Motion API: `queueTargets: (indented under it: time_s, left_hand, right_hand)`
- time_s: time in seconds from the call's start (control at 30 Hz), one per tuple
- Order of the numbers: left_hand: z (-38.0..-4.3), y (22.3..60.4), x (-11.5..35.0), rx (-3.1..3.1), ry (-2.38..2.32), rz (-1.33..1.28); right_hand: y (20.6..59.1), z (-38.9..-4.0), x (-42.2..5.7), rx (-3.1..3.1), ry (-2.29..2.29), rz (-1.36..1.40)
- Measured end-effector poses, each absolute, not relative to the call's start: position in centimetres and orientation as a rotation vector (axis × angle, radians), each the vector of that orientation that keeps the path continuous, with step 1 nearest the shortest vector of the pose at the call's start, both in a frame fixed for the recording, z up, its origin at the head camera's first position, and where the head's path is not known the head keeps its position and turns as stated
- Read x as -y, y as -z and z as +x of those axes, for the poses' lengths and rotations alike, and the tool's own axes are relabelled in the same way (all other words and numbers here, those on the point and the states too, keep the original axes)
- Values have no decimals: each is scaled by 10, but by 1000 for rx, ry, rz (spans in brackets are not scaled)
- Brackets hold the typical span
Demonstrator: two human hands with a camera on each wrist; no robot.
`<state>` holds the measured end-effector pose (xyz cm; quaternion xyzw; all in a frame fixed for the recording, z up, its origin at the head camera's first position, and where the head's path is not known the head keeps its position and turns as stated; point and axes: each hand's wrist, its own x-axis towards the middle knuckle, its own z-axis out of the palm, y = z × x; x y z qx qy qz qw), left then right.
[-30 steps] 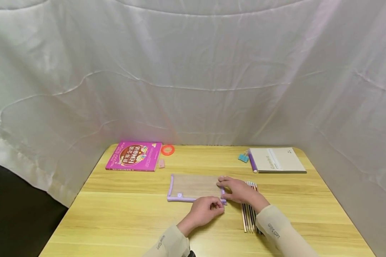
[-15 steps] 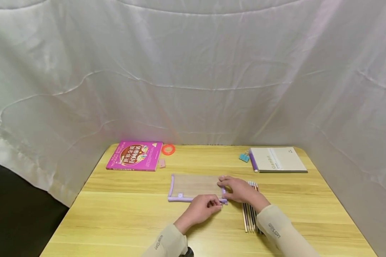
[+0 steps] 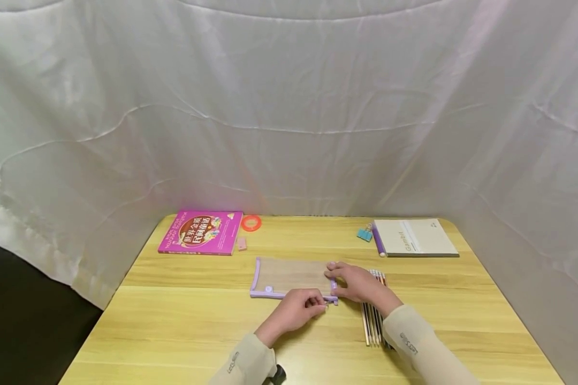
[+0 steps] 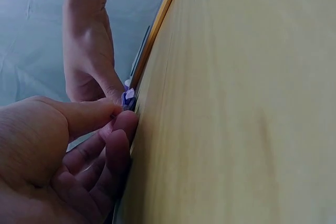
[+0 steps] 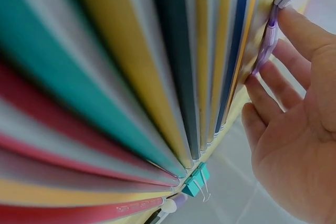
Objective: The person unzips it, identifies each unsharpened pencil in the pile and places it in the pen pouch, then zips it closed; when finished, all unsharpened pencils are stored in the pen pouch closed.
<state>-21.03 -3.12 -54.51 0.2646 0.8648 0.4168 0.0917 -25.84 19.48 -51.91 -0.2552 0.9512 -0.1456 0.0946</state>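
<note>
A see-through zip pencil case [image 3: 289, 275] with lilac edging lies flat in the middle of the table. At its near right corner, my left hand [image 3: 295, 310] pinches the zipper pull between thumb and curled forefinger; the left wrist view shows this grip beside the lilac zip end [image 4: 128, 96]. My right hand [image 3: 361, 283] presses on the case's right edge. In the right wrist view its fairly straight fingers and thumb touch the lilac trim [image 5: 270, 38]. Under the right forearm, a row of pencils [image 3: 372, 323] lies on the table, partly hidden by the wrist and sleeve.
At the back left lie a magenta book [image 3: 202, 232], an orange-red tape ring [image 3: 251, 223] and a pink eraser [image 3: 242, 244]. Back right are a teal binder clip [image 3: 364, 235], a purple pen [image 3: 378, 240] and a notebook [image 3: 416, 238]. Grey curtains [image 3: 294, 107] surround the table.
My left hand has moved a little to the left along the near zip edge, still pinching the pull. My right hand stays on the case's right end.
</note>
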Motion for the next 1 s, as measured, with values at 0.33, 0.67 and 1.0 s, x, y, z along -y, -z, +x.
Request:
queueTargets:
  time_s: [0.33,0.67,1.0]
  left_hand:
    - [-208,545,41,-2589,-1233,775]
    - [-206,542,67,-2614,-1229,754]
    - [-200,538,99,-2543,-1269,709]
  right_hand:
    - [519,-259,-194,-2811,456,-715]
    - [517,-260,-196,-2819,445,-698]
    - [513,-258,-194,-2787,488,-696]
